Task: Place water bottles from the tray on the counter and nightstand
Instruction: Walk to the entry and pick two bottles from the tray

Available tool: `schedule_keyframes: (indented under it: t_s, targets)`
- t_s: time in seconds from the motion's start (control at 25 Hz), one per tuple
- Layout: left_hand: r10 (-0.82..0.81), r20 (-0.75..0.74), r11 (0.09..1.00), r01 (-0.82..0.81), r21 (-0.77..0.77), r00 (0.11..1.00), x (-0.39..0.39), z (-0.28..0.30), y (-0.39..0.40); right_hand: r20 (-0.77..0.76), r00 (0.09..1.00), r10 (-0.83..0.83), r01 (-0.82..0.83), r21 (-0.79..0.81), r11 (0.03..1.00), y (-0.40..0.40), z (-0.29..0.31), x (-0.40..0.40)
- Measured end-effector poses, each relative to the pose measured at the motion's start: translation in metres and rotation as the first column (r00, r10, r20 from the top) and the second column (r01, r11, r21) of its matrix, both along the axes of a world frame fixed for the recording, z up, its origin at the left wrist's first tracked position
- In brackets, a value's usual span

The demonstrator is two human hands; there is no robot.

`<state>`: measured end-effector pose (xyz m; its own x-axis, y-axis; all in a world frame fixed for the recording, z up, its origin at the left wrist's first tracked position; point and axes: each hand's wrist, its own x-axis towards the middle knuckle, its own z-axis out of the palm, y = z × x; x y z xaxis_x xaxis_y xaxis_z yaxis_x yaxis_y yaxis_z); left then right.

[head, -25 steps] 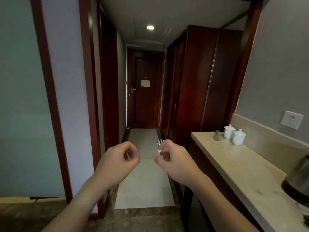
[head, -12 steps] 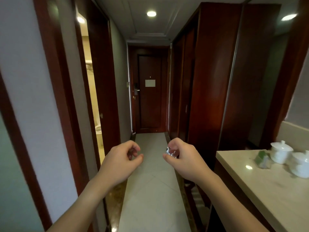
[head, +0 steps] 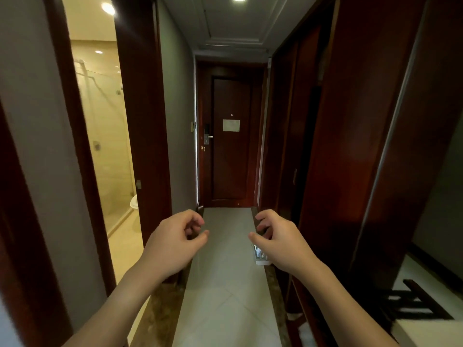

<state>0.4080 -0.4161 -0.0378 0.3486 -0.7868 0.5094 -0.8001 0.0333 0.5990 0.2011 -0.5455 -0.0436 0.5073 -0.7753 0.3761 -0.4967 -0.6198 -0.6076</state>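
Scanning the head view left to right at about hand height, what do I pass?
Lit beige-tiled bathroom doorway → left hand → pale tiled hallway floor → right hand, with the white tray of water bottles on the floor partly hidden behind it → dark red wooden wardrobe.

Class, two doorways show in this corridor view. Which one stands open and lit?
The bathroom doorway on the left: bright, with pale tiles visible through it. The entrance door at the corridor's far end is shut and dark.
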Motion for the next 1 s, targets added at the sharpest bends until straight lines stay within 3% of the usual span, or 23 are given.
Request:
schedule_keyframes:
  t_s: [0.16, 0.36, 0.68, 1.0]
  targets:
    - [-0.029, 0.019, 0.999, 0.028, 0.023, 0.999, 0.079, -0.011, -0.120, -0.021, 1.000, -0.018, 0.018, -0.025, 1.000, -0.116, -0.008, 0.076]
    - [-0.081, 0.041, 0.997, 0.081, -0.001, 0.996, 0.170, 0.024, -0.259, -0.019, 1.000, -0.023, 0.022, -0.061, 0.998, -0.249, 0.024, 0.165]
    - [-0.079, 0.046, 0.997, 0.078, 0.010, 0.996, 0.264, 0.026, -0.438, 0.004, 1.000, -0.008, 0.009, -0.087, 0.996, -0.431, 0.029, 0.264]
    - [-0.054, 0.054, 0.999, 0.054, 0.011, 0.997, 0.349, 0.024, -0.667, -0.023, 1.000, -0.002, -0.002, -0.187, 0.982, -0.673, 0.023, 0.345]
